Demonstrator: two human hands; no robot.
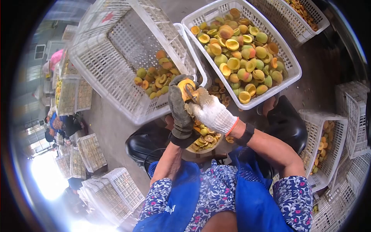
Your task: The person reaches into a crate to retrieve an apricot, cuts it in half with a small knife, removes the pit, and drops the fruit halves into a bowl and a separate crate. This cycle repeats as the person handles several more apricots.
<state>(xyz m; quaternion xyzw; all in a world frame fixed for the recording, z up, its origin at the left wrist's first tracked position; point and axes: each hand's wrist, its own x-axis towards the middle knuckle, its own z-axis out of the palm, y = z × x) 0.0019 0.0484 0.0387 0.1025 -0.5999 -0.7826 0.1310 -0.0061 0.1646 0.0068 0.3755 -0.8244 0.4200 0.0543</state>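
Observation:
My left hand [181, 110], in a dark grey-green glove, is closed around a yellow peach [184, 88] with its cut flesh facing up. My right hand [214, 113], in a white knit glove with an orange cuff, is closed on a small metal pitting tool [190, 92] whose curved end lies against the flesh. Its handle is mostly hidden in the fingers. Below both hands, a round basin [211, 148] between my knees holds peach scraps and pits. Ahead on the right, a white crate [241, 4] is full of halved peaches.
A tilted white crate [91, 62] at front left holds some peaches [156, 77]. More crates stand at right [336, 149], at far right top [284, 19] and in stacks at left [112, 193]. A person [58, 121] works far left. Scraps lie on the floor.

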